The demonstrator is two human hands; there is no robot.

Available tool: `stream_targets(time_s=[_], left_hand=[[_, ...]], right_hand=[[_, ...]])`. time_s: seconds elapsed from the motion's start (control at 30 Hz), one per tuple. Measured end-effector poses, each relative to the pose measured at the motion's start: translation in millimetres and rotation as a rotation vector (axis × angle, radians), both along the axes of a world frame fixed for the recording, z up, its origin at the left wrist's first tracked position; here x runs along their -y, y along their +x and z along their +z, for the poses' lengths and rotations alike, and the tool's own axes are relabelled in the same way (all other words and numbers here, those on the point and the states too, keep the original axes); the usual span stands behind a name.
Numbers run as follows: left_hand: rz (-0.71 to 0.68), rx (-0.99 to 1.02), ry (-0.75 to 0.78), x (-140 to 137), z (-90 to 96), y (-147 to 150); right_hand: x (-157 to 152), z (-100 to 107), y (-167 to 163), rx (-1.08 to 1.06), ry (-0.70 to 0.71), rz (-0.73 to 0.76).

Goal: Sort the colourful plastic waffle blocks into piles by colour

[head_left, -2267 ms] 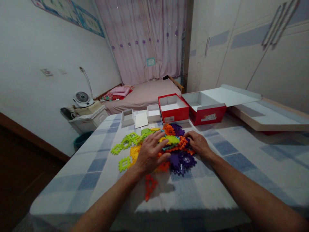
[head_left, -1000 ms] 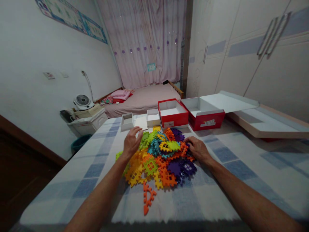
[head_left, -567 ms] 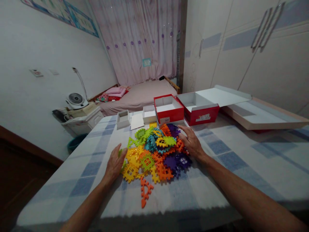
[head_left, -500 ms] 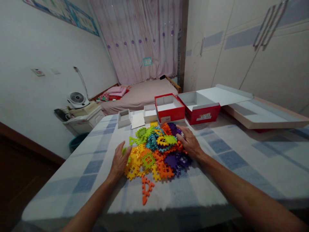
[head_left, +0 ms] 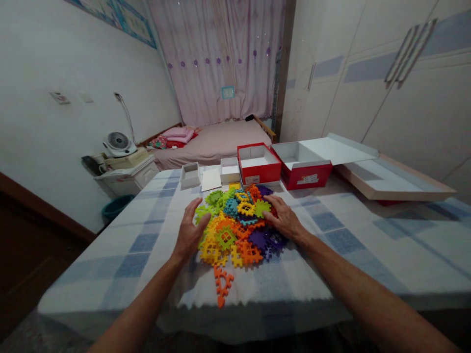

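Lying on the cloth-covered desk [head_left: 283,282], the pile of toothed plastic pieces [head_left: 235,228] serves as the reference for all positions.

Handling: by appearance, each piece is thin moulded plastic. I judge it light and fairly stiff, with little risk of breakage; flat faces may slide over one another, and teeth may catch on neighbouring pieces. Pinch a single piece by opposite edges, or hook a fingertip through a window opening. The orange triangular piece [head_left: 218,283], at the near edge of the pile, should grip most easily, since nothing covers it.

Position relative to the fingers: the pile sits between my hands. My left hand [head_left: 188,230] is at its left edge, thumb spread from gently curved fingers, near the green pieces [head_left: 214,197]. My right hand [head_left: 285,218] is at its right edge, thumb and fingers likewise apart, just beside the light-green piece [head_left: 262,208] on top. Neither hand appears clamped on anything; I cannot tell whether every fingertip makes contact. An open red box [head_left: 259,172] stands behind the pile.
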State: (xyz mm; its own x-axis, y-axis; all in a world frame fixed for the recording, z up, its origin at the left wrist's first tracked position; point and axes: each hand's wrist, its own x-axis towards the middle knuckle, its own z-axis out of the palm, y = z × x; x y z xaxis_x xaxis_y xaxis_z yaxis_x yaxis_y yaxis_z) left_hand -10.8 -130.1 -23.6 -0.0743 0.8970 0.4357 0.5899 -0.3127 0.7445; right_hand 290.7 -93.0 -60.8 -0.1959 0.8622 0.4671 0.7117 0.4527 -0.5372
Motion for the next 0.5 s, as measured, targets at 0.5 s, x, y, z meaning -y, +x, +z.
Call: stream_targets(time_s=[0.5], left_hand=[[-0.417, -0.769, -0.008, 39.7, -33.0, -10.6]], right_hand=[[1.9, 2.9, -1.8, 0.111, -0.064, -0.019]])
